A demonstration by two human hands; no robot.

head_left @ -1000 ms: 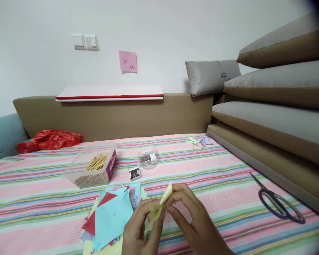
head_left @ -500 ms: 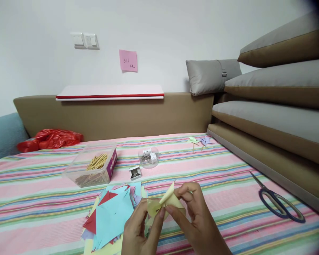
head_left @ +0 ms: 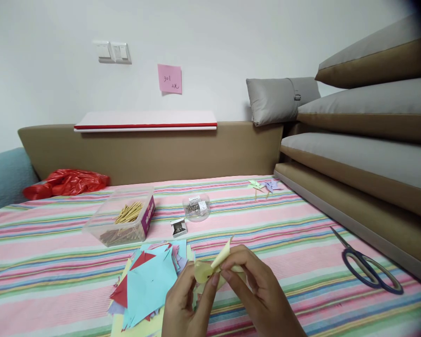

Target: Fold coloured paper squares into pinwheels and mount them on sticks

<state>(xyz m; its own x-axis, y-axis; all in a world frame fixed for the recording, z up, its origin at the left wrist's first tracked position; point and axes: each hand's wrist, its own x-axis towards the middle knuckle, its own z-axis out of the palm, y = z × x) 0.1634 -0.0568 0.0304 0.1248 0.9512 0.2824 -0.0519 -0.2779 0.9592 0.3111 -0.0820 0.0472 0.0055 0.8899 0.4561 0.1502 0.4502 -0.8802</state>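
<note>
Both hands hold a pale yellow paper pinwheel [head_left: 221,256] with curled, folded-in blades. My left hand [head_left: 190,299] pinches its left side, the thumb pressed near the middle. With thumb and fingertips, my right hand [head_left: 254,285] grips the blades on the other side, and one pointed tip sticks up above the fingers. The paper's centre is partly covered by both thumbs. Just left of my left hand lies a pile of cut paper [head_left: 150,285], with a light blue sheet on top and red, purple and yellow pieces beneath.
Behind the pile stand a clear plastic box of small wooden sticks [head_left: 122,220], a small open box of pins [head_left: 178,228] and a round clear container [head_left: 196,208]. Scissors [head_left: 366,267] lie at right. Two finished-looking pinwheels [head_left: 263,186] rest at the back, near stacked cushions [head_left: 358,154].
My right index finger and the fingers beside it have come down onto the yellow paper, closing over the folded blades. My left hand keeps its pinch almost unmoved.
</note>
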